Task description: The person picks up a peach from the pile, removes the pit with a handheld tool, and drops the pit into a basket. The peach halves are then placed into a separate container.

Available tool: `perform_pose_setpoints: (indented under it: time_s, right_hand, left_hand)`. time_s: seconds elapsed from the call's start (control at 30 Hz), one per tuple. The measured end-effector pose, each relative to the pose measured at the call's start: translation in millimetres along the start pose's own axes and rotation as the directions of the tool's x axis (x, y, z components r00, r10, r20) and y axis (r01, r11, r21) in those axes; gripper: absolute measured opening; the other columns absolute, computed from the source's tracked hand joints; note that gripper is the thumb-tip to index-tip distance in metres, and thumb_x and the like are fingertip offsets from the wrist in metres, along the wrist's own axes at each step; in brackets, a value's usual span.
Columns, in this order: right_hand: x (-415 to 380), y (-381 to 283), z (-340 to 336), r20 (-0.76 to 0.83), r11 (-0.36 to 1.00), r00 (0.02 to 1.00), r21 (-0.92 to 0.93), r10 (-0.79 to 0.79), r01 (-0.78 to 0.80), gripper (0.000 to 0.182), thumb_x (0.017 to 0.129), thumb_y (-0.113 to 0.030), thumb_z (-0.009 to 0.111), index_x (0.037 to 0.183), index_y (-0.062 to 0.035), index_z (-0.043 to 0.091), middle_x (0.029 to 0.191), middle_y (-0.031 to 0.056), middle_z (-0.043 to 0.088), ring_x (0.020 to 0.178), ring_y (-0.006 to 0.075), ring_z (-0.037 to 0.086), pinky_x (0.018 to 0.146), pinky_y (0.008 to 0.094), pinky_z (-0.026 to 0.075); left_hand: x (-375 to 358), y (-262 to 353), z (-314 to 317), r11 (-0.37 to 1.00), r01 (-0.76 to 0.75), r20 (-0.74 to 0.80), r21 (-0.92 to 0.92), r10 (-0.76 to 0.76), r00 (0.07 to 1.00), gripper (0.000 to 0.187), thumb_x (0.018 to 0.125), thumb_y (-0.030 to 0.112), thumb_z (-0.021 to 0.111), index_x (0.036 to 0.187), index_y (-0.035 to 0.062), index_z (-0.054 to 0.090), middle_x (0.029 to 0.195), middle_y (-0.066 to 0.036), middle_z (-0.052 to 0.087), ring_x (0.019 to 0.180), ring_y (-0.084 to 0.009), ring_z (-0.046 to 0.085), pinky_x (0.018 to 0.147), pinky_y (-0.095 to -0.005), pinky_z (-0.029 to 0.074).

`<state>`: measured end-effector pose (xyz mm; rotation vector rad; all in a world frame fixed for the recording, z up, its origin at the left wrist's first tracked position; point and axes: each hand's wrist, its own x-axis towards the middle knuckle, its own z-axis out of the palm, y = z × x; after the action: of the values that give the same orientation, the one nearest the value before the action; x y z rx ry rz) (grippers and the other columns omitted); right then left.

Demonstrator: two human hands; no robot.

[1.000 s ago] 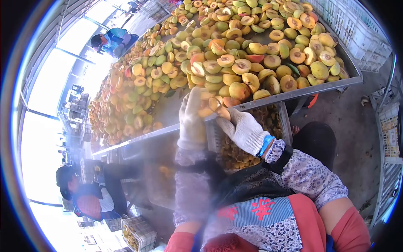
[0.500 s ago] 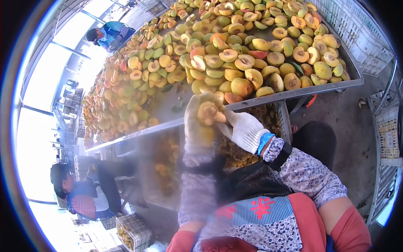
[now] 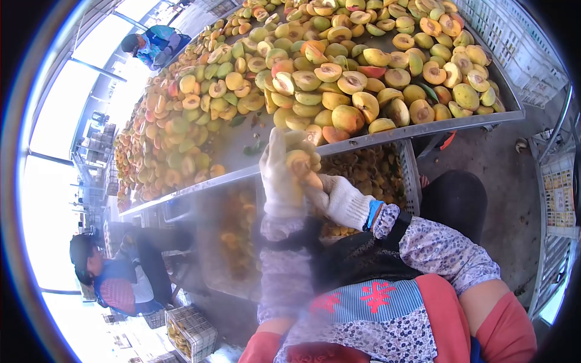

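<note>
My left hand (image 3: 279, 178), in a white work glove, is wrapped round a yellow peach half (image 3: 299, 162) near the table's front edge. A bright smear over the lens blurs this hand. My right hand (image 3: 344, 198), gloved too, has its bent fingers pressed together against the lower right side of that fruit. Whatever those fingers pinch, if anything, is hidden. Just beyond both hands, many cut peaches (image 3: 348, 120) cover the metal-edged table (image 3: 387, 136), their cut faces showing orange flesh. Below my hands a crate (image 3: 411, 175) holds more dull brownish-yellow pieces.
White plastic crates (image 3: 514, 48) are stacked at the right, above a metal rack (image 3: 538, 260) with another crate. One co-worker (image 3: 118, 275) sits at the lower left; another person (image 3: 154, 45) is at the table's far side. A crate of fruit (image 3: 192, 333) stands on the floor.
My right fingers have shifted down from the fruit's face to its lower edge. My left hand has moved slightly left, still round the peach half, and its fingers point more upward.
</note>
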<state>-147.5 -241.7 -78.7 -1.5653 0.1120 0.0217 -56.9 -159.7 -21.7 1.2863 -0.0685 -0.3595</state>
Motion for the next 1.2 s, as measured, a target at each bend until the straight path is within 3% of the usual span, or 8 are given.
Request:
perform_pose_setpoints:
  time_s: [0.23, 0.3, 0.43, 0.63, 0.93, 1.0, 1.13, 1.2]
  right_hand:
    - [-5, -20, -27, 0.306, 0.932, 0.911, 0.146, 0.276, -0.331, 0.051, 0.101, -0.05, 0.049, 0.103, -0.0026, 0.069, 0.083, 0.0097, 0.071, 0.077, 0.0228, 0.067, 0.072, 0.0352, 0.05]
    - [-6, -22, -39, 0.331, 0.997, 0.943, 0.053, 0.029, -0.049, 0.058, 0.1, -0.056, 0.047, 0.096, -0.0029, 0.069, 0.075, 0.0071, 0.067, 0.069, 0.0196, 0.063, 0.065, 0.0329, 0.049]
    - [-15, -38, -39, 0.479, 0.772, 0.761, 0.235, 0.437, -0.591, 0.054, 0.101, -0.056, 0.042, 0.092, -0.0064, 0.059, 0.061, 0.0017, 0.051, 0.049, 0.0141, 0.046, 0.045, 0.0314, 0.04]
    - [-20, -34, -33, 0.379, 0.808, 0.787, 0.147, 0.487, -0.571, 0.053, 0.101, -0.057, 0.039, 0.09, -0.0086, 0.056, 0.056, -0.0031, 0.04, 0.043, 0.0115, 0.037, 0.039, 0.0291, 0.031]
    - [-18, -33, -37, 0.614, 0.577, 0.701, 0.444, 0.361, -0.686, 0.052, 0.1, -0.06, 0.04, 0.082, -0.0129, 0.054, 0.054, -0.0081, 0.034, 0.041, 0.0078, 0.03, 0.037, 0.0278, 0.025]
    - [-18, -39, -36, 0.301, 0.869, 0.822, -0.054, 0.484, -0.492, 0.054, 0.098, -0.061, 0.042, 0.083, -0.0118, 0.055, 0.055, -0.0069, 0.039, 0.041, 0.0085, 0.036, 0.038, 0.0271, 0.028]
    - [-16, -35, -47, 0.634, 0.716, 0.641, 0.192, 0.431, -0.671, 0.059, 0.096, -0.064, 0.044, 0.087, -0.0077, 0.059, 0.057, -0.0021, 0.047, 0.043, 0.012, 0.044, 0.038, 0.0277, 0.033]
    - [-17, -33, -41, 0.594, 0.734, 0.706, 0.267, 0.385, -0.625, 0.058, 0.097, -0.063, 0.045, 0.086, -0.0074, 0.059, 0.058, -0.0021, 0.048, 0.043, 0.0116, 0.043, 0.038, 0.0276, 0.033]
  left_hand:
    - [9, 4, -7, 0.963, -0.208, 0.237, 0.17, 0.165, 0.957, 0.051, 0.098, 0.046, 0.057, 0.102, -0.0051, 0.062, 0.073, -0.011, 0.062, 0.058, -0.0199, 0.062, 0.052, -0.031, 0.052]
    - [5, 14, 1, 0.965, 0.061, 0.168, 0.256, -0.107, 0.98, 0.051, 0.098, 0.046, 0.057, 0.098, -0.0046, 0.064, 0.071, -0.011, 0.061, 0.057, -0.0207, 0.061, 0.051, -0.0317, 0.051]
    - [10, 6, -8, 0.981, 0.019, 0.307, 0.194, -0.079, 0.948, 0.05, 0.098, 0.045, 0.057, 0.095, -0.0048, 0.064, 0.07, -0.011, 0.061, 0.057, -0.0203, 0.061, 0.051, -0.0307, 0.05]
    - [11, 8, -3, 0.901, 0.107, 0.261, 0.42, -0.232, 0.937, 0.05, 0.099, 0.044, 0.055, 0.093, -0.0051, 0.064, 0.07, -0.013, 0.062, 0.056, -0.0217, 0.06, 0.051, -0.0315, 0.049]
    - [4, -3, 9, 1.0, 0.009, 0.18, 0.014, -0.011, 0.984, 0.048, 0.098, 0.044, 0.057, 0.099, -0.0034, 0.063, 0.071, -0.012, 0.062, 0.06, -0.0241, 0.061, 0.058, -0.0319, 0.049]
    - [7, 7, 6, 0.903, 0.107, 0.239, 0.417, -0.223, 0.945, 0.048, 0.098, 0.043, 0.057, 0.096, -0.0041, 0.063, 0.068, -0.01, 0.06, 0.058, -0.0234, 0.06, 0.056, -0.0309, 0.048]
    - [10, 1, -16, 0.992, -0.012, 0.619, 0.126, -0.069, 0.782, 0.033, 0.099, 0.028, 0.057, 0.104, -0.0046, 0.062, 0.072, -0.008, 0.06, 0.06, -0.0173, 0.058, 0.055, -0.0279, 0.047]
    - [4, -20, -10, 0.997, -0.029, 0.469, -0.071, 0.059, 0.881, 0.033, 0.099, 0.03, 0.057, 0.107, -0.0018, 0.061, 0.073, -0.007, 0.059, 0.062, -0.0177, 0.058, 0.055, -0.0287, 0.047]
